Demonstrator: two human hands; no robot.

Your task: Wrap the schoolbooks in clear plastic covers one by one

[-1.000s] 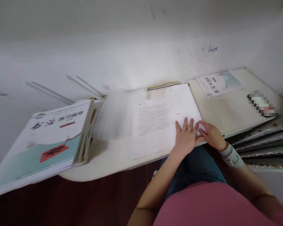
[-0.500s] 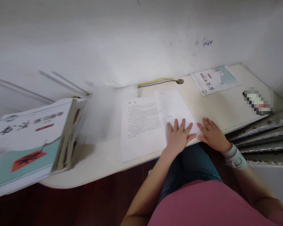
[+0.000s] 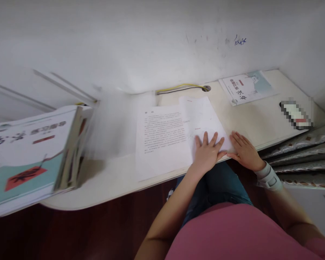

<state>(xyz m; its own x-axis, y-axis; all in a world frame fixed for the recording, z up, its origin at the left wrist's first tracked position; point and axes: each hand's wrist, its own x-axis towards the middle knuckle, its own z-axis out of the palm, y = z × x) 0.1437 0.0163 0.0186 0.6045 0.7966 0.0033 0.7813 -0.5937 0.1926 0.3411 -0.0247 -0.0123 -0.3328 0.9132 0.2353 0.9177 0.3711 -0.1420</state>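
A: Where is the sheet (image 3: 200, 115) lying?
B: At the worktop's (image 3: 113, 180) near edge, overlapping a printed page (image 3: 162, 141). The left hand (image 3: 207, 153) is pressing on it, fingers (image 3: 205, 139) spread, gripping nothing. The right hand (image 3: 243, 151) is lying open just beside it.
A: Advice?
B: I'm judging that flat palms and even pressure are stopping it sliding.

Bare desk (image 3: 249, 115) lies open right of the papers (image 3: 162, 141); a book stack (image 3: 29, 151) blocks the left.
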